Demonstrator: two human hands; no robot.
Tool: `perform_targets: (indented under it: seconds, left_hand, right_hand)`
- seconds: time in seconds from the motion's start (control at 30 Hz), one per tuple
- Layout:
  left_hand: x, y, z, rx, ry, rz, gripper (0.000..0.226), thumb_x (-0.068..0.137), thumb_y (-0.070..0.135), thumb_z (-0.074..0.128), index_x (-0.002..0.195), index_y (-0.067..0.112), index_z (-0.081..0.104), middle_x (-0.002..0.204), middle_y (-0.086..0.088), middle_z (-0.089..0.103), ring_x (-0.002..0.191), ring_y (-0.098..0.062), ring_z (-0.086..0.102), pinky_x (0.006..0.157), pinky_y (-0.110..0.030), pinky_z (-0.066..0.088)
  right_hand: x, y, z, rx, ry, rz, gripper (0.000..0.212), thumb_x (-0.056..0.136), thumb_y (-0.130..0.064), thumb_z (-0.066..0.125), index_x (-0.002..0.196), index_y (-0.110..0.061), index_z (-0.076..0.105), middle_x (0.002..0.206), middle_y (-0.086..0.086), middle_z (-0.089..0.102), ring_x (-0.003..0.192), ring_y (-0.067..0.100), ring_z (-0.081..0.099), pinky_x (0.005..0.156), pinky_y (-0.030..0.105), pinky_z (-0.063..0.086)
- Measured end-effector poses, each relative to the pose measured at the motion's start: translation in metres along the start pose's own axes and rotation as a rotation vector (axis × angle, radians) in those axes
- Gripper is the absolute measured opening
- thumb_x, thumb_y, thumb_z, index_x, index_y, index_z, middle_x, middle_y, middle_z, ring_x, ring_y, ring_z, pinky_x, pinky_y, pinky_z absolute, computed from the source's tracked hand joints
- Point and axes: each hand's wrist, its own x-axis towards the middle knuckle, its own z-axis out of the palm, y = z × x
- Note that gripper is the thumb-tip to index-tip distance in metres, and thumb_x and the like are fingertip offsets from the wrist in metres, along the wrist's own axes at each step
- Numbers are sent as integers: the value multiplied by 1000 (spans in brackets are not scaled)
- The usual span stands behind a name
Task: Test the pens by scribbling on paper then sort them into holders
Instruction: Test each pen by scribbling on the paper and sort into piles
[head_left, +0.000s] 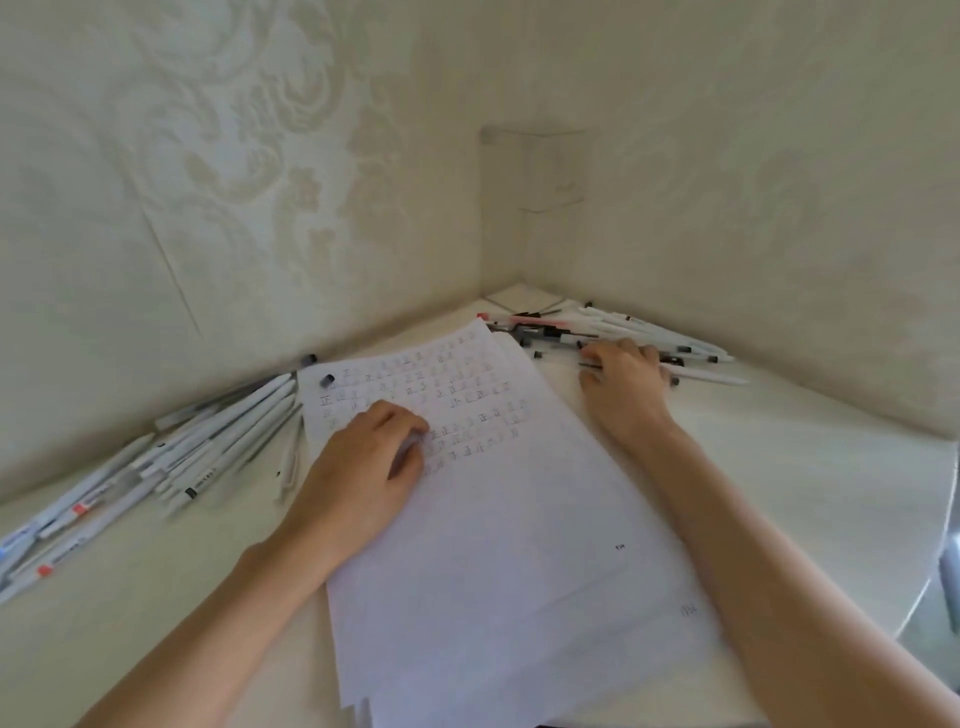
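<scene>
A stack of white paper lies in the middle of the corner desk, its top sheet covered with rows of small handwritten marks. My left hand rests on the sheet with bent fingertips pressing it down. My right hand reaches into a pile of white pens at the back right. Its fingers curl over the pens, and a thin dark pen sticks out between thumb and forefinger. A second pile of white pens lies fanned along the left wall. No holder is clearly in view.
A loose dark cap lies on the paper's far left corner, another cap just beyond it. Patterned walls close the desk on two sides. A faint clear rectangular piece sits in the wall corner. The desk's edge curves at the right.
</scene>
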Motion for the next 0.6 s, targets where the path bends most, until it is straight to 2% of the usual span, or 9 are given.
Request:
perform_targets:
  seconds: [0.07,0.17,0.23,0.3,0.37,0.43,0.6]
  left_hand:
    - [0,0,1,8,2,1,22,90,12,52,109,13,62,108,3,55,100,-18,56,89,-35,46]
    - [0,1,1,8,10,-9,21,90,13,52,108,13,62,108,4,55,100,-19,56,88,-36,45]
    - [0,2,1,0,22,-10,21,89,12,53,107,13,63,107,3,56,99,-20,56,87,-38,46]
    - [-1,3,1,-2,20,-19,21,89,13,52,107,13,63,108,3,56,100,-20,56,88,-37,45]
    - [0,4,1,3,18,-29,21,91,17,51,108,14,62,109,3,55,101,-19,55,88,-34,43]
    - [0,7,0,10,29,-43,24,92,25,51,111,14,60,112,2,54,104,-20,54,90,-32,41]
    - [-2,14,-5,-6,61,-72,43,91,44,47,123,15,53,122,3,52,114,-14,47,91,-22,32]
  right_hand:
    - [-1,0,0,-113,18,32,32,95,-25,47,124,-16,57,132,10,50,124,32,34,98,37,28]
    - [-2,-1,-1,-118,110,-3,26,95,-25,49,112,-13,65,121,13,53,117,33,37,94,38,27]
    - [-3,-4,-7,-16,309,-37,25,94,-25,52,105,-9,68,109,15,57,109,34,42,88,38,29]
    - [-9,-14,-17,200,460,-94,22,95,-25,53,101,-7,65,86,12,60,94,32,49,79,36,30]
    - [-19,-26,-24,473,426,-142,17,95,-25,54,96,-9,58,64,4,53,69,21,50,65,29,32]
    - [-29,-38,-27,629,334,-167,14,93,-25,56,90,-12,51,55,-1,46,52,11,40,53,22,31]
    - [-44,-53,-34,757,375,-240,27,89,-14,56,74,-21,35,49,-3,34,48,10,28,47,19,24]
